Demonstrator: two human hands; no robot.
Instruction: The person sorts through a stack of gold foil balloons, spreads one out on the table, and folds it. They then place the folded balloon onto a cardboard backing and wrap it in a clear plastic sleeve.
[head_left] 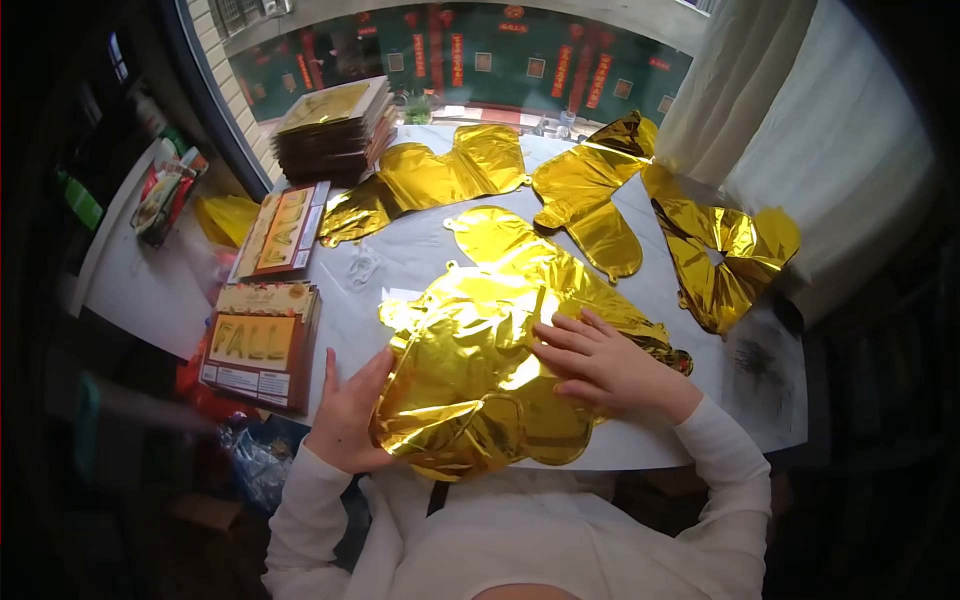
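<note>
A heap of shiny gold foil balloons (480,350), lying flat, covers the near middle of the white marbled table (400,238). My left hand (352,408) is at the heap's left edge, thumb and fingers apart, its fingers touching the foil. On the right side of the heap my right hand (600,362) lies palm down with fingers spread. Another gold foil piece (430,175) lies behind, at the back left. Further gold foil shapes lie at the back (590,200) and at the right (725,255).
Packages with a "FALL" label (255,340) are stacked at the left edge, with more packages (280,235) behind them. A tall package stack (335,125) stands at the back left. Clear thin strings (362,265) lie beside the heap. A curtain (790,120) hangs at the right.
</note>
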